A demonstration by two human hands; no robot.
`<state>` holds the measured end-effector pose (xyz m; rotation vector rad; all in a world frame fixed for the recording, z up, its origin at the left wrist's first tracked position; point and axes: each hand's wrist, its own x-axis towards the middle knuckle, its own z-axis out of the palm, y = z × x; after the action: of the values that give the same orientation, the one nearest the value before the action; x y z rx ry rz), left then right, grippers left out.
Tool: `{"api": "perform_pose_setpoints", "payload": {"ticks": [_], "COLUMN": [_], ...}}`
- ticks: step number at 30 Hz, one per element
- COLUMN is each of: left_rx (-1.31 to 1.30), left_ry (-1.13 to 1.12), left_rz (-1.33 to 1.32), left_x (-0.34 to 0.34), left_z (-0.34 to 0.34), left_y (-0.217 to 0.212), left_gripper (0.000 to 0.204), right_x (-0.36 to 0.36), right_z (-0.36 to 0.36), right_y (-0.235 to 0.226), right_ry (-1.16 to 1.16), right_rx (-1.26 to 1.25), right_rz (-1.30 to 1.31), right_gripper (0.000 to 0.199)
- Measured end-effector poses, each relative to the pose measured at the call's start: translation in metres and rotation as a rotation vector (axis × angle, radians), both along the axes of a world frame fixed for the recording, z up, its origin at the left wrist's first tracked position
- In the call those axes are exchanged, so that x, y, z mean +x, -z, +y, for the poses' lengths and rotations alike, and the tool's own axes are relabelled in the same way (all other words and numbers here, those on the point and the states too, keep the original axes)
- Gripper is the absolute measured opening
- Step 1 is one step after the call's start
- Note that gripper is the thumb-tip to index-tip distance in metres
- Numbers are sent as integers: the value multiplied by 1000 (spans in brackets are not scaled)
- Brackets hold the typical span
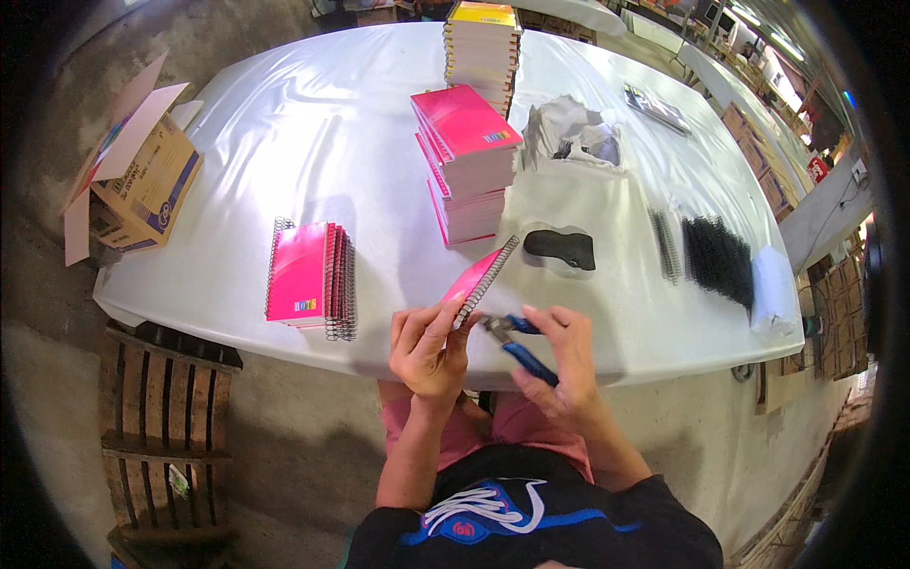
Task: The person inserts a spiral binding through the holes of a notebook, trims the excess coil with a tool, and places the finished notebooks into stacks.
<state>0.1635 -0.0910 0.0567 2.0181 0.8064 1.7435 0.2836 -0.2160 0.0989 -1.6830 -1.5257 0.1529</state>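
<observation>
My left hand (428, 349) is closed around the lower end of a pink spiral notebook (471, 276), tilted so its dark wire coil faces me. In my right hand (565, 362) is a pair of blue-handled pliers (527, 349), its handles spread. The pliers' metal jaws are beside the coil's near end, close to my left fingertips; whether they touch the wire I cannot tell. Ahead stands a tall stack of pink books (468, 142). Left of my hands lies a pile of pink spiral notebooks (301, 275) with coils on both sides.
A stack of yellow-topped books (482, 47) stands at the back of the white-covered table (379, 284). To the right are a black flat object (559, 249), crumpled plastic (572, 133), black wire coils (718, 261) and a white roll (773, 289). An open cardboard box (142, 185) sits far left.
</observation>
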Motion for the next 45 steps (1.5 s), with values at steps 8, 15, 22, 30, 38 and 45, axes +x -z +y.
{"api": "perform_pose_setpoints", "payload": {"ticks": [8,15,22,30,38,45], "left_rx": [21,153,-60,-197,124,-488], "left_ry": [-1,-64,-164,92,-286,-93], "left_rz": [-33,-22,-316,-477,-139,-565], "left_x": [-3,-5,-30,-88,-128,-123], "left_z": [0,-6,6,9,51,104], "left_y": [-1,7,-1,-31,-70,13], "left_gripper": [32,25,23,43,42,49], "right_x": [-7,1,7,6,-77,-93], "right_z": [5,-11,-9,24,159,257], "right_y": [5,0,25,14,-72,-9], "right_ry": [-1,-235,65,216,-594,-327], "right_rx": [-1,-439,-519,-26,-80,-74], "right_rz": [-40,704,-120,-358,629,872], "right_gripper": [56,49,58,74,73,70]}}
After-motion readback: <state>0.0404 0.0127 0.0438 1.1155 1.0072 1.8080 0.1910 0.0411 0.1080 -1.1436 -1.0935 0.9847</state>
